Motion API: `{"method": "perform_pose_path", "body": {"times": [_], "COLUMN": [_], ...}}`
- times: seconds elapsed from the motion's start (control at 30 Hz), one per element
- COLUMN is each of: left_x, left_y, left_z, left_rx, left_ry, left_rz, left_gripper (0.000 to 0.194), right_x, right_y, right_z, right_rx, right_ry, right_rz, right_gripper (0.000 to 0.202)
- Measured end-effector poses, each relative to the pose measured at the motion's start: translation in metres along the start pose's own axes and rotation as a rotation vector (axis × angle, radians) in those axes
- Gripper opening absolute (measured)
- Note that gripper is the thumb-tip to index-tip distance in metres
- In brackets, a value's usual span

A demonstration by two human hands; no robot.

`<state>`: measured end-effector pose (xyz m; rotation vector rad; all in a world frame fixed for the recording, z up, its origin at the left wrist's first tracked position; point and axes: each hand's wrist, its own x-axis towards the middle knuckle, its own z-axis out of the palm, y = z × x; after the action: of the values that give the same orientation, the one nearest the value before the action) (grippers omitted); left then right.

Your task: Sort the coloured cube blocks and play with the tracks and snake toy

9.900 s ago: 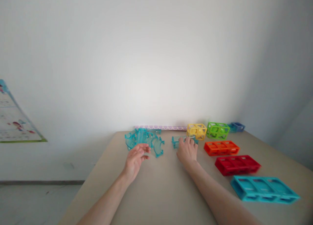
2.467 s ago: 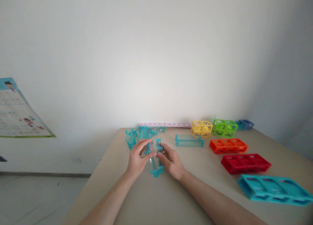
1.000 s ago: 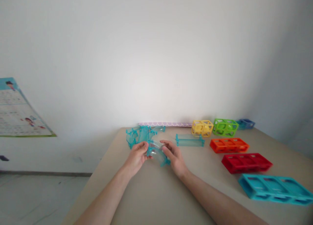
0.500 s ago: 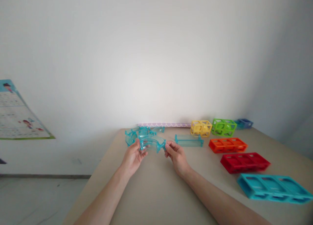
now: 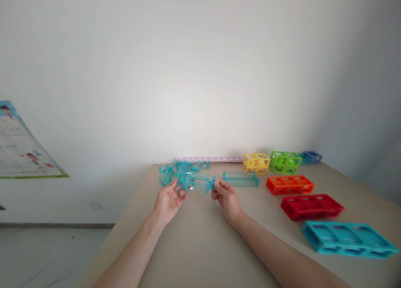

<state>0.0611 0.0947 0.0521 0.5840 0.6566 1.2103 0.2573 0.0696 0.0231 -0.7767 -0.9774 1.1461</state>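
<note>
From the head view, I see two hands over a tan table [image 5: 194, 246]. The right hand [image 5: 228, 198] is closed in a pinch, with thumb and fingers on the right end of a clear blue toy part [image 5: 198, 182]. The left hand [image 5: 169, 202] is half open, palm showing, thumb and fingers apart, near the part's left end; I can't tell if it touches. The part is between the two hands, in front of a clear blue pile [image 5: 166, 176]. A straight clear piece [image 5: 239, 181] lies behind the right hand. To the right sit a yellow block [image 5: 256, 163], a green block [image 5: 285, 161], an orange block [image 5: 290, 184], a red block [image 5: 312, 207] and a bright blue block [image 5: 349, 238].
</note>
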Motion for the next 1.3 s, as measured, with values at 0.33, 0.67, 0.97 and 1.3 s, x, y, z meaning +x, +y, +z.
{"method": "perform_pose_path", "body": {"times": [0.33,0.67,0.97,1.3], "left_x": [0.002,0.003,-0.001,0.0], "left_y": [-0.002,-0.004,-0.004,-0.03], "left_z": [0.002,0.0,0.002,0.001], "left_rx": [0.167,0.176,0.226,0.491], "left_ry": [0.037,0.018,-0.043,-0.143], "left_rz": [0.172,0.257,0.278,0.267], "left_gripper": [0.031,0.035,0.033,0.028], "right_x": [-0.001,-0.002,0.001,-0.016], "right_y": [-0.002,-0.001,0.003,-0.028], "right_z": [0.001,-0.004,-0.005,0.003], "right_rx": [0.016,0.003,-0.148,-0.825], "right_ry": [0.026,-0.075,0.007,0.088], "right_rz": [0.004,-0.004,-0.084,-0.517], "right_gripper": [0.036,0.034,0.029,0.048]}}
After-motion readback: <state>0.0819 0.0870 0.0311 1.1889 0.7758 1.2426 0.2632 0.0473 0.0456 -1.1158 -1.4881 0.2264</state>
